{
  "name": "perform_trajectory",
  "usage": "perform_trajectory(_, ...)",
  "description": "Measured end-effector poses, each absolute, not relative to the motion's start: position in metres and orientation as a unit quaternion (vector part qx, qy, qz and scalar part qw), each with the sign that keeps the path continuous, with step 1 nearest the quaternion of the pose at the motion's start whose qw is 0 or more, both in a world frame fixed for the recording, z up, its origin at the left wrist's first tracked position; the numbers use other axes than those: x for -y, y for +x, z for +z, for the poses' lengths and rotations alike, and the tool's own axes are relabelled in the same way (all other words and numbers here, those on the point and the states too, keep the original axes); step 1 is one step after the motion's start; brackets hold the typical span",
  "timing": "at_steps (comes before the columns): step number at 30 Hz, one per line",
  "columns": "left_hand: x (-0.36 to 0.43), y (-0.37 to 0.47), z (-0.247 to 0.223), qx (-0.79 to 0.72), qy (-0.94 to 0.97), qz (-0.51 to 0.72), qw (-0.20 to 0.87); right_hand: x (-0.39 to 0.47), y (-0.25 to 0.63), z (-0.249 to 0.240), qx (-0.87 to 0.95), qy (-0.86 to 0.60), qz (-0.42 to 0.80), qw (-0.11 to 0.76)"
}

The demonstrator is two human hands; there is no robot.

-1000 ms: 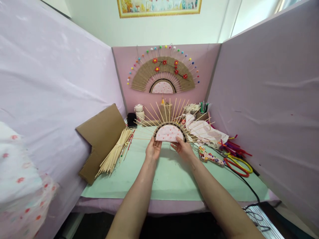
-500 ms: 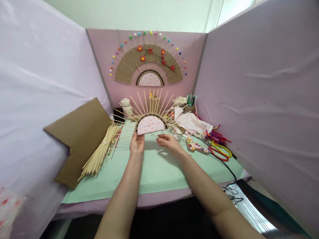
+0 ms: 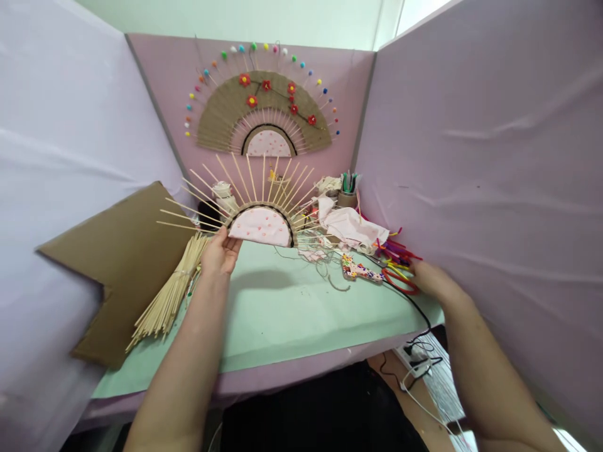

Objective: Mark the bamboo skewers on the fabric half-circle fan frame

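My left hand (image 3: pixel 220 251) is closed on the lower left corner of a half-round fan frame (image 3: pixel 260 226), held up above the table. Its middle is covered in pink dotted cloth with a dark braided trim, and thin wooden sticks fan out from the curved edge. My right hand (image 3: pixel 431 280) is at the table's right side, against the handles of scissors with yellow grips (image 3: pixel 398 271) and red grips (image 3: pixel 401 282). Its fingers are mostly hidden and blurred. Left of the scissors lies a flower-patterned glue gun (image 3: pixel 360 270) with a black cord.
A finished fan (image 3: pixel 264 107) with red flowers hangs on the back panel. Bundled sticks (image 3: pixel 169 292) and brown cardboard (image 3: pixel 108 276) lie left. Pink cloth (image 3: pixel 351 223), pipe cleaners (image 3: pixel 396 250) and loose twine (image 3: pixel 336 284) lie right. Panels stand on three sides.
My right hand has moved from beside the fan frame to the scissors on the right. My left hand still holds the frame, which is tilted differently. The whole view has shifted.
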State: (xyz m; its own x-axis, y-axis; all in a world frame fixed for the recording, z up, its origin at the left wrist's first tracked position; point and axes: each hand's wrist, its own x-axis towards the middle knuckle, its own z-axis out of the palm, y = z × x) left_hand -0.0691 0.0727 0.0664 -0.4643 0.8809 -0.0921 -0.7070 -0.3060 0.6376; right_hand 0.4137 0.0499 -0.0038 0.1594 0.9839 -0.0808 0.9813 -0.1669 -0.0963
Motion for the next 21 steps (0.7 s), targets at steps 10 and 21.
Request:
perform_trajectory(10,-0.071,-0.102,0.142,-0.384,0.293,0.778,0.401,-0.057,0.394,-0.005,0.676,-0.73,0.076,-0.069)
perform_trajectory(21,-0.045,-0.085,0.198,-0.49,0.588,0.642,-0.042,-0.015,0.389,0.02,0.653,-0.75,0.077,-0.07)
